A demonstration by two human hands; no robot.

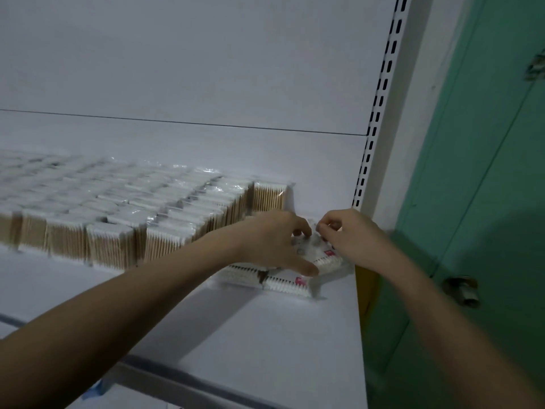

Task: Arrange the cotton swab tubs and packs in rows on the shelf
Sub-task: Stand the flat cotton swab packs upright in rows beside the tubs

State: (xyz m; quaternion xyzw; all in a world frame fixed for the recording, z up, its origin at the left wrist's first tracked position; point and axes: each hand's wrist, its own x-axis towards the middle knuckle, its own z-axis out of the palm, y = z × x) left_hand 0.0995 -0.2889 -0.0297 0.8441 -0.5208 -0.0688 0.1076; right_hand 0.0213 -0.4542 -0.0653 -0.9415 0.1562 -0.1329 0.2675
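One white shelf (265, 335) is seen, with one green door (477, 172) to its right. Many clear packs (112, 211) of wooden swabs are stood in rows on the shelf; they are too many and too blurred to be counted. Near the right end, two flat packs (283, 280) with pink labels are laid side by side. A third pack (317, 246) is held on top of them. It is pressed by the left hand (277, 240), fingers curled and thumb spread out. Its far edge is pinched by the right hand (351, 234).
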